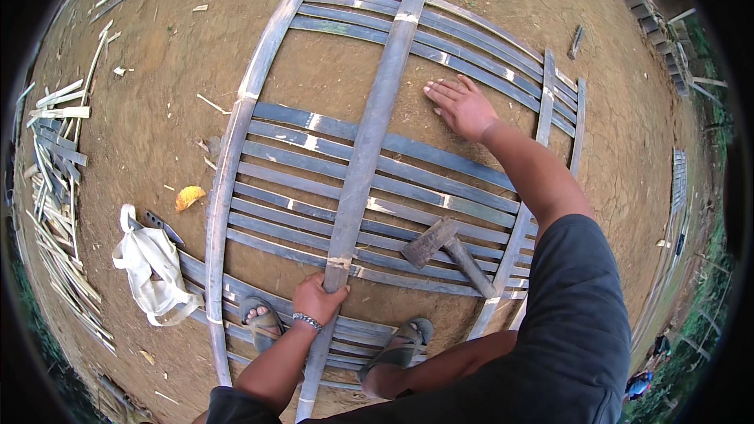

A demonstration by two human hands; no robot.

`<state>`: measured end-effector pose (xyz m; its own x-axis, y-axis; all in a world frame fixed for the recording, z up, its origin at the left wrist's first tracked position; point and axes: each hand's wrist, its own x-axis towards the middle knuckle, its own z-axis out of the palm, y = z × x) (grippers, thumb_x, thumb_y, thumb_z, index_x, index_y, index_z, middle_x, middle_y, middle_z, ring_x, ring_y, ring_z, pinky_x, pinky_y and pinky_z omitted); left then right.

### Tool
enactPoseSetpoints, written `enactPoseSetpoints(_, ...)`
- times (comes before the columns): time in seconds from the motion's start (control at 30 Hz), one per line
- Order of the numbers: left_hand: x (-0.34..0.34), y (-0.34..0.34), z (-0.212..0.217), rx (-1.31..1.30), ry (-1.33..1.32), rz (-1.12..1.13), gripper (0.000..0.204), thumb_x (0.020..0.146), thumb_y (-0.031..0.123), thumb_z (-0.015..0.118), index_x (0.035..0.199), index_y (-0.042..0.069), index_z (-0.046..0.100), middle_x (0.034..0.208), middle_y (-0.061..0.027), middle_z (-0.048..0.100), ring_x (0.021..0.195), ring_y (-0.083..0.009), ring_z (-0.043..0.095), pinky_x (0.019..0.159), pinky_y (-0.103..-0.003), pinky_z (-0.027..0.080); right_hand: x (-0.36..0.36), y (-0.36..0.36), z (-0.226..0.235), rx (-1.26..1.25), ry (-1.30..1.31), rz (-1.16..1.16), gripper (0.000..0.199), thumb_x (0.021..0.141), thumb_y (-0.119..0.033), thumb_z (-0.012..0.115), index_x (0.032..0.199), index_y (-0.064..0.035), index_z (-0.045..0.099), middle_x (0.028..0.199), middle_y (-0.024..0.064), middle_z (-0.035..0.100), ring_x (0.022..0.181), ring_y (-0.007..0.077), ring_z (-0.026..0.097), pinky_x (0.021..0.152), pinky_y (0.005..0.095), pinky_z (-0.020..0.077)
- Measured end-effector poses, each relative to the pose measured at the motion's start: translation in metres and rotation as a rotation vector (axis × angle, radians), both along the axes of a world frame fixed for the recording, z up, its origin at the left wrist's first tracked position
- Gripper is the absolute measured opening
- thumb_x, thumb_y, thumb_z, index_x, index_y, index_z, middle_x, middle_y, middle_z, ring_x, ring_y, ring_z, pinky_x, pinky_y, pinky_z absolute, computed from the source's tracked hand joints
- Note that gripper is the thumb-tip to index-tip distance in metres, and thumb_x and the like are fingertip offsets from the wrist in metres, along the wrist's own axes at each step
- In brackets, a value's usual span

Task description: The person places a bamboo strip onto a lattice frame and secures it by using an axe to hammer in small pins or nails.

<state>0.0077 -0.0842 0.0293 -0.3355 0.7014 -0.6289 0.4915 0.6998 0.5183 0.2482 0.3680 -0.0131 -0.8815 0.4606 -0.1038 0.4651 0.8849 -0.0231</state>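
A frame of grey bamboo slats (pixel 377 188) lies flat on the dirt, with long uprights crossing several horizontal slats. My left hand (pixel 318 297), with a bracelet on the wrist, grips the central upright slat (pixel 369 133) near its lower end. My right hand (pixel 462 106) reaches out with fingers spread, flat on bare ground between slat groups in the upper part of the frame. A wooden mallet (pixel 448 250) rests on the slats near my right knee. My feet in sandals (pixel 263 318) stand on the lower slats.
A white cloth bag (pixel 153 271) with a blade beside it lies left of the frame. A yellow leaf (pixel 188 197) sits on the dirt. Cut bamboo strips (pixel 55 188) are piled at the far left. A fence section (pixel 677 180) lies at the right.
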Motion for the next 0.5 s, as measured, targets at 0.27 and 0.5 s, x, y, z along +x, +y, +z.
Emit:
enactPoseSetpoints(0.27, -0.001, -0.004, -0.003, 0.029, 0.024, -0.022, 0.043, 0.073, 0.037, 0.087, 0.094, 0.002, 0.077, 0.080, -0.0196, 0.074, 0.073, -0.0333, 0.073, 0.072, -0.041, 0.057, -0.045, -0.037, -0.011, -0.179, 0.259, -0.109, 0.020, 0.095, -0.023, 0.066, 0.111, -0.0159, 0.074, 0.122, 0.0006, 0.067, 0.120, 0.0246, 0.059, 0.105, 0.0453, 0.0439)
enactPoseSetpoints(0.5, -0.001, -0.003, -0.005, -0.038, -0.055, 0.019, 0.040, 0.076, 0.033, 0.088, 0.095, 0.000, 0.077, 0.086, -0.0180, 0.077, 0.077, -0.0275, 0.076, 0.073, -0.038, 0.058, -0.049, -0.043, -0.009, -0.162, 0.232, -0.162, 0.017, 0.097, -0.025, 0.063, 0.102, -0.0107, 0.070, 0.107, 0.0071, 0.065, 0.112, 0.0301, 0.058, 0.097, 0.0444, 0.0455)
